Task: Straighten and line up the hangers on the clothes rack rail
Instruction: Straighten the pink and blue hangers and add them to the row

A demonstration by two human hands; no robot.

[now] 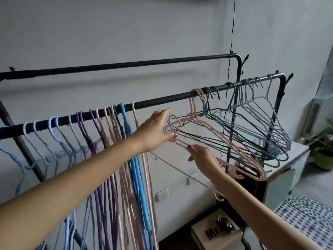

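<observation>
The black front rail (162,101) of the clothes rack runs from lower left up to the right. On its left part hang several blue, purple and pink hangers (108,141), close together and edge-on. Further right, a loose bunch of pink, green, dark and lavender hangers (252,134) hangs askew. My left hand (155,130) reaches to the near ends of this bunch with its fingers straight, and its thumb touches a pink hanger (212,130). Below it, my right hand (201,157) pinches that pink hanger's lower bar.
A second black rail (126,64) runs behind, with nothing on it. A white cabinet (297,154) and a potted plant (324,156) stand at the right. A lettered box (216,231) and a dotted surface (306,222) lie below. A black cable (232,33) hangs down the wall.
</observation>
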